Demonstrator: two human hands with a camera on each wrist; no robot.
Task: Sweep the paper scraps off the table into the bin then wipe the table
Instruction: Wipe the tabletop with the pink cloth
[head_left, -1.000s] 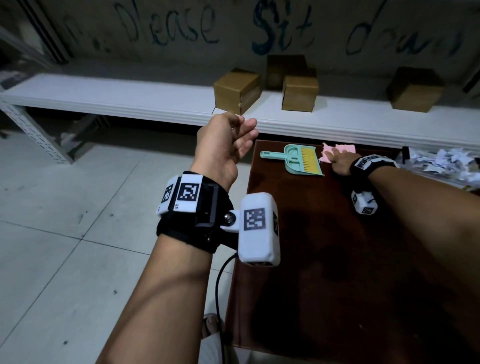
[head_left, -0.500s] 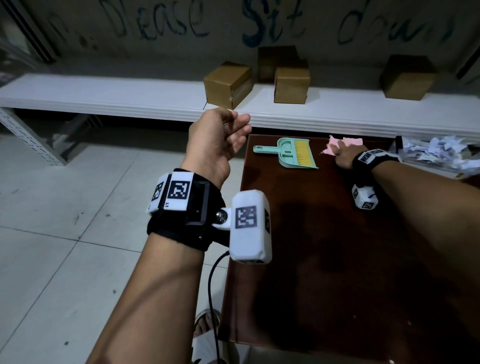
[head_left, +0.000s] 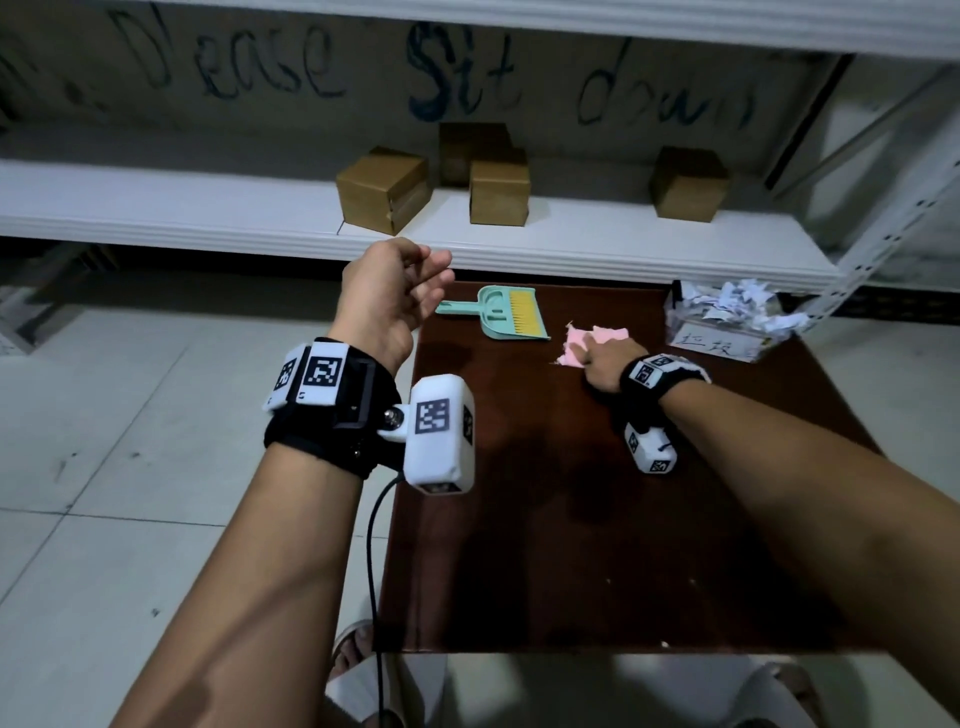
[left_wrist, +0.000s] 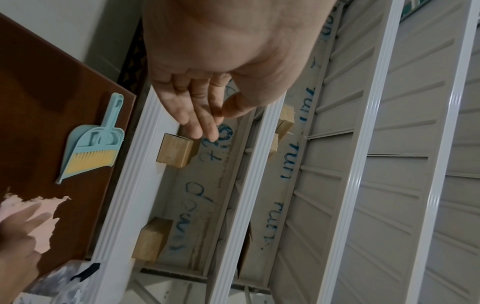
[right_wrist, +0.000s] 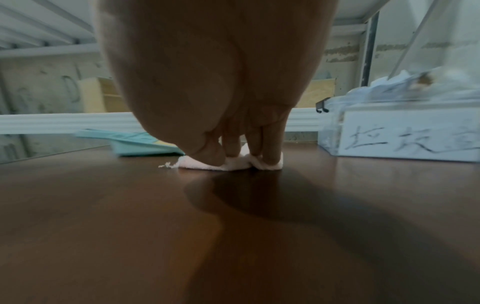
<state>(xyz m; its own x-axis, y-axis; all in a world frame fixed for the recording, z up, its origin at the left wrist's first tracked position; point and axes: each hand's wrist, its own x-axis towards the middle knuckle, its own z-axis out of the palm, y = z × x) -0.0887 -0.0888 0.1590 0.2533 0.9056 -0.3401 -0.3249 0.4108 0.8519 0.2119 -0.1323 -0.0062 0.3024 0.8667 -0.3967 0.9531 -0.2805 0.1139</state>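
Observation:
My right hand (head_left: 597, 364) presses a pink cloth (head_left: 610, 332) flat onto the dark brown table (head_left: 545, 519), in its far half. In the right wrist view the fingers (right_wrist: 270, 148) and thumb bear down on the bunched cloth (right_wrist: 233, 164). A clear bin (head_left: 717, 345) heaped with white paper scraps stands at the far right corner. My left hand (head_left: 395, 296) hovers off the table's left edge, fingers loosely curved, holding nothing (left_wrist: 207, 98). No scraps show on the tabletop.
A teal dustpan with a yellow-bristled brush (head_left: 511, 314) lies at the far left of the table. Behind it runs a white shelf (head_left: 208, 218) with several cardboard boxes (head_left: 384, 189). Tiled floor (head_left: 104, 467) lies to the left.
My right hand has slid the pink cloth from the far edge beside the dustpan toward me. The left hand stays raised. The head view has tilted up.

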